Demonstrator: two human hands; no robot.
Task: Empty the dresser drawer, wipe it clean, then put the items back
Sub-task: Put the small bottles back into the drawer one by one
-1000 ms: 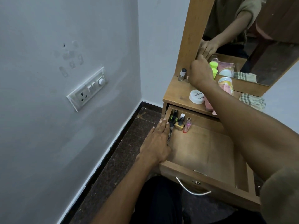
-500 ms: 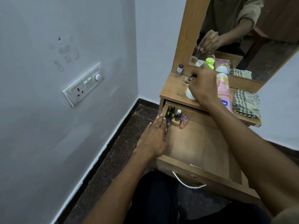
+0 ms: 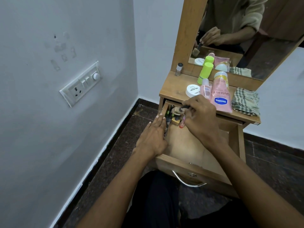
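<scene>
On the grey wall at the left sits a white switch plate with a socket and a round dial, tilted in the wide view. Next comes the left hand, reaching forward from a bare forearm, palm down, its fingers straight and together, resting along the left side wall of the open wooden dresser drawer and holding nothing. Its fingertips lie just beside a cluster of small cosmetic bottles packed into the drawer's far left corner, among them a gold-based one and a slim pink tube; the rest of the drawer floor is bare wood. A curved metal handle hangs on the drawer front nearest the person.

The right hand comes in from the lower right, wrist bent, fingers curled, pinching the dark handle of a small make-up brush whose pale bristle end points left over the bottle cluster at the drawer's back edge.

Above, on the wooden worktop, stand a small clear nail-polish bottle with a dark cap, a white round jar, a lime-green capped tube, a small pink spray bottle and a large pink Vaseline lotion tube. Furthest right lies a folded checked green-and-white cloth. The wood-framed mirror behind reflects the hand and brush.
</scene>
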